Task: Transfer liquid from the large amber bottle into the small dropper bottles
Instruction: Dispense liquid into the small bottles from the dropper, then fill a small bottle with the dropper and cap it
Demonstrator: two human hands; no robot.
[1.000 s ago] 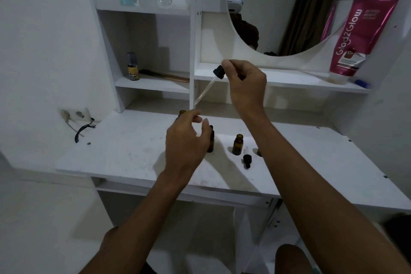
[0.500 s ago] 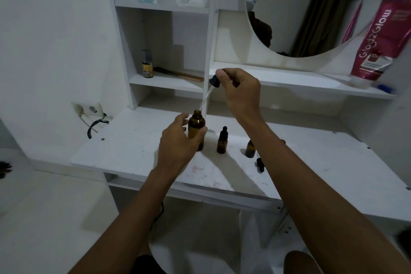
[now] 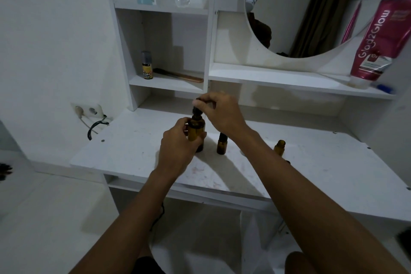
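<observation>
The large amber bottle [image 3: 196,128] stands on the white desk [image 3: 311,167], and my left hand [image 3: 180,144] grips its body. My right hand [image 3: 220,111] pinches the black dropper cap [image 3: 197,109] right on top of the bottle's neck; the glass pipette is down inside and hidden. A small amber dropper bottle [image 3: 221,146] with a black cap stands just right of the large one, partly behind my right wrist. Another small amber bottle [image 3: 279,147], uncapped, stands further right beyond my right forearm.
Shelves rise behind the desk: a yellow-labelled bottle [image 3: 146,65] and a comb [image 3: 180,75] on the left shelf, a pink tube [image 3: 378,44] leaning on the right. A round mirror [image 3: 311,6] hangs above. A wall socket with a black cable [image 3: 94,125] sits at the left.
My right hand has come down with the dropper, and the pipette has gone into the large bottle's neck. My left hand has closed more firmly round the bottle. The camera view moved closer.
</observation>
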